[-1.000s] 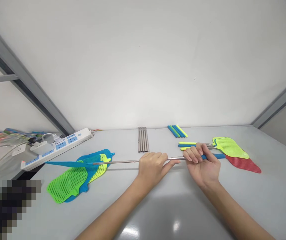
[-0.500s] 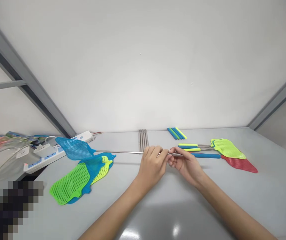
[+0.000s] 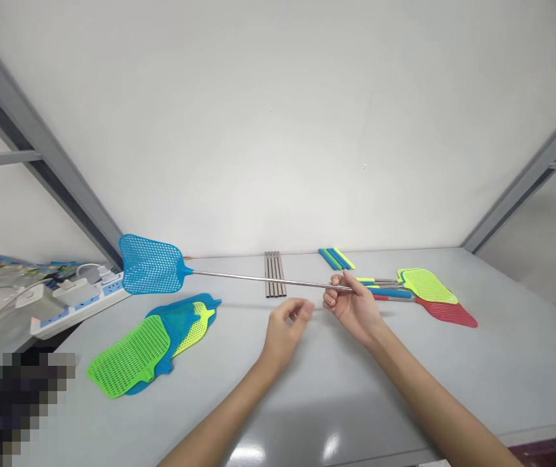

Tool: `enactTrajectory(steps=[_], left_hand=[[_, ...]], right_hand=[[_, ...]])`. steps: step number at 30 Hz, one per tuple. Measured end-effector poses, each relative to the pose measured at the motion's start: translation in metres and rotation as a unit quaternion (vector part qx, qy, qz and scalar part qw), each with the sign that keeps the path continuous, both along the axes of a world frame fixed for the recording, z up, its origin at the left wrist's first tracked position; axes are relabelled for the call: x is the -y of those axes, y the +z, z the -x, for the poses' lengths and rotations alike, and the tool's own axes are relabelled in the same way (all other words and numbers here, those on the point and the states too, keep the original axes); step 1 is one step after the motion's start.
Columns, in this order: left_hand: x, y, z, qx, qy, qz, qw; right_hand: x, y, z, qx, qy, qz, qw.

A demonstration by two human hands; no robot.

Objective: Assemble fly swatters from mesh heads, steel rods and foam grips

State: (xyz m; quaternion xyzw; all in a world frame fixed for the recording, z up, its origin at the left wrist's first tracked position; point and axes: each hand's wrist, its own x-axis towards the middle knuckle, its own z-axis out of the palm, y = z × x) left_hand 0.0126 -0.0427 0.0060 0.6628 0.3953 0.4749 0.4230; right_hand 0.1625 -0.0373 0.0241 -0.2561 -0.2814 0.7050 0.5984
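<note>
Above the table (image 3: pixel 457 373), the left hand (image 3: pixel 282 332) has released the blue swatter (image 3: pixel 158 267), which the right hand (image 3: pixel 354 310) still clasps.

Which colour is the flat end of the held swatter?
The flat end is blue, best seen in the head view.

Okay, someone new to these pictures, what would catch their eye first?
Probably the bright blue swatter head, held up at the left on a long metal shaft gripped by the right hand. Next, the green, blue and yellow pile below it, then the red head at far right.
</note>
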Motion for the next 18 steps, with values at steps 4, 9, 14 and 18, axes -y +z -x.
enactTrajectory(steps=[4,9,14,18], left_hand=[[-0.024,0.005,0.018,0.296,-0.018,0.188,0.936],[-0.043,0.020,0.051,0.512,-0.039,0.255,0.819],[-0.047,0.017,0.064,0.558,-0.066,0.278,0.779],[-0.044,0.013,0.060,0.558,-0.039,0.280,0.780]], right_hand=[[-0.001,-0.016,0.000,-0.006,-0.010,0.017,1.000],[0.003,-0.030,0.002,0.004,0.007,0.039,0.999],[0.005,-0.032,0.005,0.099,0.000,0.045,0.994],[0.005,-0.036,0.004,0.139,0.021,0.033,0.990]])
